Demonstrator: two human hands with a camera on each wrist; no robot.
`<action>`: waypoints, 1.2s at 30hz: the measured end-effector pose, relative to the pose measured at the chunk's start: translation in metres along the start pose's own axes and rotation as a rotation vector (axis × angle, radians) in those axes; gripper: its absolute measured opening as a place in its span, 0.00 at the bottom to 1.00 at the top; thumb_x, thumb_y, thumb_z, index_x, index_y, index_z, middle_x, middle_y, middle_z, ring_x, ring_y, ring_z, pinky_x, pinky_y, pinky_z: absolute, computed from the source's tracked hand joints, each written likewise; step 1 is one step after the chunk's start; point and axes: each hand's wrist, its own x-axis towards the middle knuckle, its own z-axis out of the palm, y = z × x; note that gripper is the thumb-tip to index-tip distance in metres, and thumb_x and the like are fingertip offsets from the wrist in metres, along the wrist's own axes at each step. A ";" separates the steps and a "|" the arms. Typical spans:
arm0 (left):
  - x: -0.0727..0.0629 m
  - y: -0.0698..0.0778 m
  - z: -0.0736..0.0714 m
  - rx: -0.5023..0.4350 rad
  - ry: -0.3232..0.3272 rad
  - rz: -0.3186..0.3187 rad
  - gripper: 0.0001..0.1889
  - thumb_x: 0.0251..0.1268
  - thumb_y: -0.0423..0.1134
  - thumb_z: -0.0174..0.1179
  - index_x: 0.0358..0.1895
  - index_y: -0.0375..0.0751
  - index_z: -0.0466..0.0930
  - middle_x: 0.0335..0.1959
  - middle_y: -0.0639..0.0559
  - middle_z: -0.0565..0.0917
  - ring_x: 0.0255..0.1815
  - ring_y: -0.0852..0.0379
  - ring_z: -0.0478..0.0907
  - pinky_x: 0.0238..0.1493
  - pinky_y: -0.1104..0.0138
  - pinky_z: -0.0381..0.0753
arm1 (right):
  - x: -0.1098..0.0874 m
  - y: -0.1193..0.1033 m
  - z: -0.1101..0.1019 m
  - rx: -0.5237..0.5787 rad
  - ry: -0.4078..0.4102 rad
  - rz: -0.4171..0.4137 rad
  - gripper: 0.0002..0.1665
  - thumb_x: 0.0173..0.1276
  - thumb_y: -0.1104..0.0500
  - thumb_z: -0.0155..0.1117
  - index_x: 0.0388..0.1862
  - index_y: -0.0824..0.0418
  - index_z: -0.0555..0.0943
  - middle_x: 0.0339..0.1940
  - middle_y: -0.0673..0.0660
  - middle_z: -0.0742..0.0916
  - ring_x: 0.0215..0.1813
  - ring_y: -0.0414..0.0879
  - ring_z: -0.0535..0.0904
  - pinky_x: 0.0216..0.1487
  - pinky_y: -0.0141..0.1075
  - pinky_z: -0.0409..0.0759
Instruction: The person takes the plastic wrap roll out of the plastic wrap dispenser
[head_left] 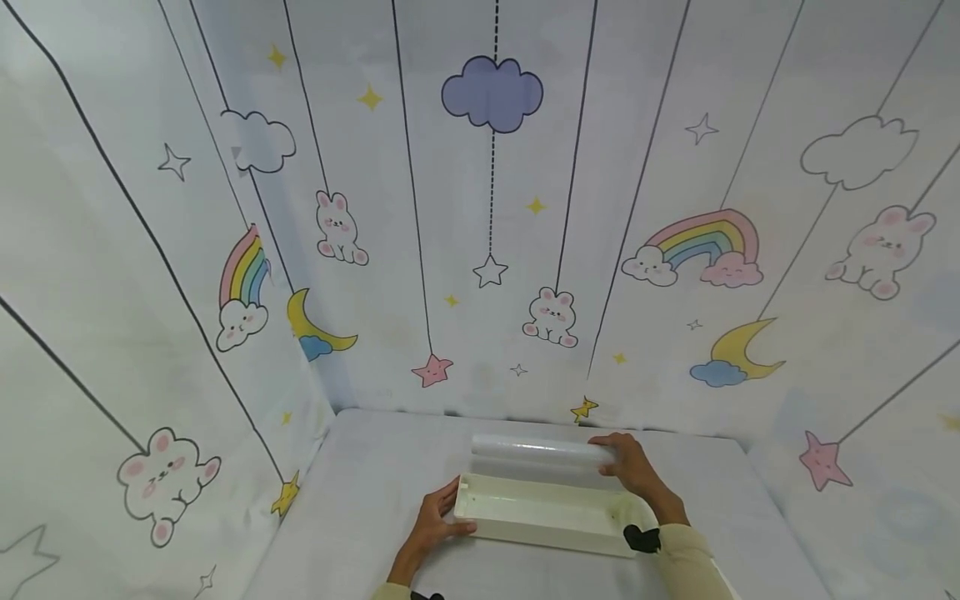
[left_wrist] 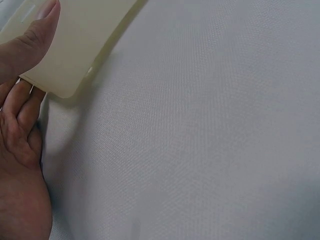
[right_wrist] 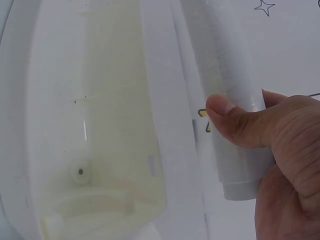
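A long cream plastic trough (head_left: 540,507) lies across the white table, hollow side up. At its left end my left hand (head_left: 438,517) grips it, thumb on the near side wall and fingers round the end. In the left wrist view the thumb lies flat against the outer wall of the trough (left_wrist: 82,45). My right hand (head_left: 628,467) grips the right end of a shiny, whitish roll of plastic film (head_left: 536,450), just behind the trough. A pale core end (right_wrist: 241,191) sticks out of the roll in the right wrist view, below the thumb.
The table (head_left: 360,483) is covered in white cloth. Behind it and to both sides hang white curtains (head_left: 457,183) printed with clouds, rabbits, rainbows and stars. A small dark hole (right_wrist: 80,171) shows in the trough's floor near its right end.
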 end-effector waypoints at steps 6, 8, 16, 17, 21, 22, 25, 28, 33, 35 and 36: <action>0.001 -0.005 -0.003 0.021 0.005 0.028 0.56 0.55 0.39 0.86 0.83 0.25 0.62 0.81 0.28 0.70 0.82 0.42 0.74 0.77 0.72 0.76 | 0.004 0.001 0.001 -0.009 -0.002 0.009 0.30 0.56 0.75 0.82 0.60 0.67 0.89 0.58 0.69 0.91 0.61 0.65 0.81 0.64 0.59 0.79; 0.001 -0.007 -0.003 0.016 0.004 0.038 0.56 0.55 0.40 0.86 0.83 0.26 0.63 0.81 0.29 0.70 0.81 0.44 0.75 0.76 0.74 0.76 | 0.006 0.003 0.002 -0.012 0.002 0.002 0.30 0.56 0.75 0.82 0.59 0.67 0.90 0.58 0.69 0.91 0.60 0.65 0.81 0.63 0.58 0.79; -0.003 -0.002 -0.002 0.066 -0.025 0.076 0.54 0.59 0.38 0.84 0.82 0.21 0.60 0.80 0.24 0.69 0.81 0.35 0.74 0.78 0.67 0.78 | 0.009 0.005 0.005 -0.021 -0.023 0.006 0.29 0.55 0.75 0.83 0.58 0.67 0.91 0.58 0.69 0.91 0.62 0.67 0.82 0.66 0.63 0.80; -0.003 -0.002 -0.002 0.064 -0.024 0.061 0.54 0.59 0.38 0.84 0.83 0.22 0.60 0.80 0.25 0.69 0.81 0.35 0.73 0.78 0.67 0.78 | 0.009 0.005 0.005 -0.019 -0.024 0.007 0.29 0.55 0.75 0.83 0.58 0.67 0.91 0.58 0.68 0.91 0.61 0.67 0.82 0.65 0.63 0.80; -0.003 0.002 0.000 0.026 -0.015 0.007 0.55 0.57 0.37 0.85 0.84 0.25 0.60 0.82 0.28 0.69 0.83 0.31 0.69 0.78 0.72 0.75 | 0.011 0.004 0.007 -0.008 -0.026 0.010 0.29 0.55 0.76 0.83 0.58 0.67 0.91 0.57 0.68 0.91 0.61 0.66 0.83 0.65 0.62 0.80; -0.003 0.002 0.000 0.019 -0.012 -0.002 0.55 0.57 0.37 0.85 0.84 0.26 0.60 0.82 0.29 0.69 0.83 0.31 0.69 0.77 0.75 0.74 | 0.011 0.004 0.007 -0.010 -0.026 0.005 0.29 0.54 0.76 0.83 0.58 0.67 0.91 0.57 0.68 0.92 0.60 0.66 0.83 0.65 0.62 0.80; -0.003 0.004 0.000 0.014 -0.011 0.006 0.55 0.57 0.36 0.85 0.84 0.25 0.60 0.82 0.28 0.68 0.83 0.30 0.68 0.75 0.79 0.73 | 0.012 0.004 0.008 0.004 -0.025 -0.005 0.29 0.54 0.76 0.83 0.57 0.68 0.91 0.57 0.69 0.91 0.62 0.67 0.82 0.66 0.63 0.79; -0.002 0.004 0.000 0.029 -0.014 0.020 0.54 0.57 0.35 0.85 0.83 0.24 0.61 0.81 0.27 0.69 0.83 0.30 0.69 0.76 0.76 0.75 | 0.012 0.004 0.009 0.012 -0.027 -0.015 0.29 0.54 0.76 0.83 0.57 0.69 0.91 0.57 0.69 0.91 0.62 0.69 0.82 0.67 0.64 0.79; -0.001 0.001 -0.001 0.016 -0.019 0.019 0.54 0.57 0.36 0.85 0.83 0.26 0.61 0.81 0.28 0.70 0.83 0.31 0.70 0.79 0.69 0.76 | 0.012 0.005 0.009 0.022 -0.033 -0.008 0.29 0.54 0.76 0.83 0.58 0.68 0.90 0.57 0.69 0.91 0.62 0.69 0.82 0.66 0.63 0.79; -0.001 0.000 -0.001 0.011 -0.022 0.027 0.54 0.57 0.36 0.85 0.83 0.26 0.61 0.81 0.28 0.70 0.83 0.32 0.70 0.78 0.70 0.76 | 0.012 0.005 0.009 0.018 -0.033 -0.005 0.29 0.54 0.76 0.83 0.58 0.68 0.90 0.58 0.69 0.91 0.63 0.69 0.82 0.67 0.64 0.79; -0.001 0.000 -0.002 0.014 -0.023 0.029 0.54 0.57 0.36 0.85 0.84 0.26 0.61 0.81 0.28 0.69 0.83 0.34 0.71 0.78 0.71 0.76 | 0.013 0.006 0.009 0.015 -0.031 -0.005 0.29 0.54 0.76 0.83 0.58 0.68 0.90 0.58 0.69 0.91 0.63 0.69 0.82 0.67 0.64 0.79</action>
